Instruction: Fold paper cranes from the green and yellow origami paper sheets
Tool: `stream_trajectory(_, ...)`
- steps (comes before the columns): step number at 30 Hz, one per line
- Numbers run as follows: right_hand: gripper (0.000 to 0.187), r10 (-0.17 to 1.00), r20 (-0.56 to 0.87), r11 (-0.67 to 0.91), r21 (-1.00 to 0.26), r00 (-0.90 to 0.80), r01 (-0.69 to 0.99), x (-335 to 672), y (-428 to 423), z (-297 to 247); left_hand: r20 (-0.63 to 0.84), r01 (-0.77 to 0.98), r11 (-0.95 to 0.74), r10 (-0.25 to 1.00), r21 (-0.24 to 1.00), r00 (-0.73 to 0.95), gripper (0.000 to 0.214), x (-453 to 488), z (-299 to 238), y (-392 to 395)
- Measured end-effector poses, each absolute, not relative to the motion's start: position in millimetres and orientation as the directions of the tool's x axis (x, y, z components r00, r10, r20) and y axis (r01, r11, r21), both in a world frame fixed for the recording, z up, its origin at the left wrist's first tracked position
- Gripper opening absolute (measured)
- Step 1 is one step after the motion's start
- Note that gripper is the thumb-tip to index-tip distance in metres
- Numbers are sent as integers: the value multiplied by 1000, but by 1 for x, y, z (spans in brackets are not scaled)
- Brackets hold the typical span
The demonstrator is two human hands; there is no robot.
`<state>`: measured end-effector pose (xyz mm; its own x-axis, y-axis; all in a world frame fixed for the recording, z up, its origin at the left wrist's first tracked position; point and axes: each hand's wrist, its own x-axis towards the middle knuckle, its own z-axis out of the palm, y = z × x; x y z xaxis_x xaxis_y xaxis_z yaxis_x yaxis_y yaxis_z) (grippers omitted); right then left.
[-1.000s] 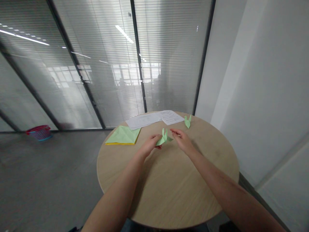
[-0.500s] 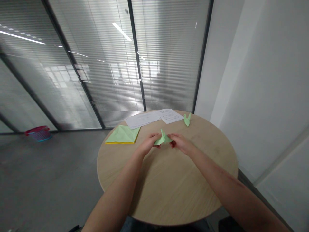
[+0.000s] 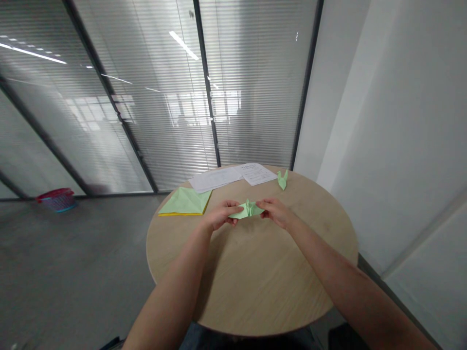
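A light green origami crane [image 3: 248,209] is stretched between my two hands over the middle of the table. My left hand [image 3: 223,214] pinches its left wing between thumb and fingers. On the other side, my right hand [image 3: 272,211] grips the right wing in the same way. The folded centre of the crane stands up between the spread wings. Fingers partly cover both wing ends. Another green origami crane [image 3: 282,180] rests on the table beyond my right hand.
Green and yellow paper sheets [image 3: 186,201] lie at the left of the round wooden table [image 3: 270,287]. Printed white sheets [image 3: 257,173] are along its far edge. A red and blue basket [image 3: 57,199] sits on the floor at left. Glass partitions and a white wall stand close behind and right.
My hands have moved slightly apart, the left one leftward. The crane's wings are now spread wider and flatter, and its upright centre shows lower.
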<state>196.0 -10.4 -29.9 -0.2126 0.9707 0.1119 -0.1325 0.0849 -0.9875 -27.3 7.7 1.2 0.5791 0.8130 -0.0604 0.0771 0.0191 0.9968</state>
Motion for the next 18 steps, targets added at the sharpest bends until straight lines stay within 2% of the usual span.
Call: stream_trajectory(18, 33, 976, 136, 117, -987, -172, -112, 200, -11, -25, -75, 133, -4, 807, 991, 586, 35, -35, 6, 9)
